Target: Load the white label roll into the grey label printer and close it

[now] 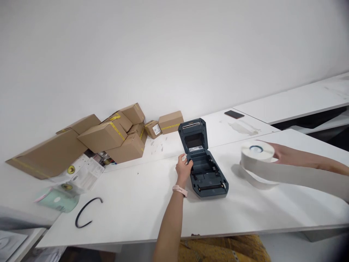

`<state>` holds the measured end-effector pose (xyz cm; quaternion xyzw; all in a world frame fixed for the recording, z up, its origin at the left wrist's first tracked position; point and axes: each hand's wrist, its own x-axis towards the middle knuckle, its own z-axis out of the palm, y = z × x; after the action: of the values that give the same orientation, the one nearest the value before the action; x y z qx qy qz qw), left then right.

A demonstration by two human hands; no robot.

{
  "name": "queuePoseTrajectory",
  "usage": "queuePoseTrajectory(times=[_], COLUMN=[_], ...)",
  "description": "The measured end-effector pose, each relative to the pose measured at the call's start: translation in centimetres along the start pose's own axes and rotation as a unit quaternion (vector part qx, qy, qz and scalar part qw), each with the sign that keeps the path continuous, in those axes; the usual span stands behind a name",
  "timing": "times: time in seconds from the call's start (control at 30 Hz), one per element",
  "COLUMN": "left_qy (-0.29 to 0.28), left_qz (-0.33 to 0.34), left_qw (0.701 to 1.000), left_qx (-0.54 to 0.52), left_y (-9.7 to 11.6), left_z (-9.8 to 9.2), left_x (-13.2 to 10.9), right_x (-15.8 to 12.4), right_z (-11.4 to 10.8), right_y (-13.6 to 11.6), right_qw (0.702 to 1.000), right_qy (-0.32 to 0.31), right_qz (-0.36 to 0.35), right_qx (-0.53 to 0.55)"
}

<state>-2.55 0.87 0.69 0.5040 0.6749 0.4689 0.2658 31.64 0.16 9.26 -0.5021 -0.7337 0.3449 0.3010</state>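
Left hand [183, 169], right hand [285, 153] over white table [122, 198], 1 phone [234, 114] near wall [174, 54]

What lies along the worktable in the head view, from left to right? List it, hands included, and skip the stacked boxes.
Green pouch, dark curved band, left hand, open dark printer, white paper roll, right hand.

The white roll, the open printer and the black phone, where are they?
White roll [255, 164]: head view, its side.
Open printer [206, 171]: head view, inside its base.
Black phone [234, 114]: head view, flat top.
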Motion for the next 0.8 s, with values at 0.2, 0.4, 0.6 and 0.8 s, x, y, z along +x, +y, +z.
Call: queuePoseTrajectory(times=[0.2, 0.4, 0.6, 0.8], left_qy=[0.001, 0.01, 0.003, 0.002], left_qz=[0.004, 0.008, 0.005, 0.008], left_qw=[1.0, 1.0, 1.0, 1.0], left_qx=[-0.018, 0.008, -0.009, -0.007], left_y=[-0.5, -0.2, -0.9, -0.8], left_z=[-0.1, -0.2, -0.1, 0.0], left_x=[0.1, 0.0, 0.1, -0.2], right_x=[5.4, 10.9, 12.9, 13.9], right_z=[4.9, 10.8, 12.8, 15.2], right_y=[-7.8, -6.4, -6.0, -4.4], right_qw=[0.92, 0.902, 0.866, 0.859], right_qy=[-0.322, -0.284, -0.294, -0.248], right_qz=[-0.205, -0.192, -0.17, -0.183], right_qx=[-0.082, -0.263, -0.366, -0.408])
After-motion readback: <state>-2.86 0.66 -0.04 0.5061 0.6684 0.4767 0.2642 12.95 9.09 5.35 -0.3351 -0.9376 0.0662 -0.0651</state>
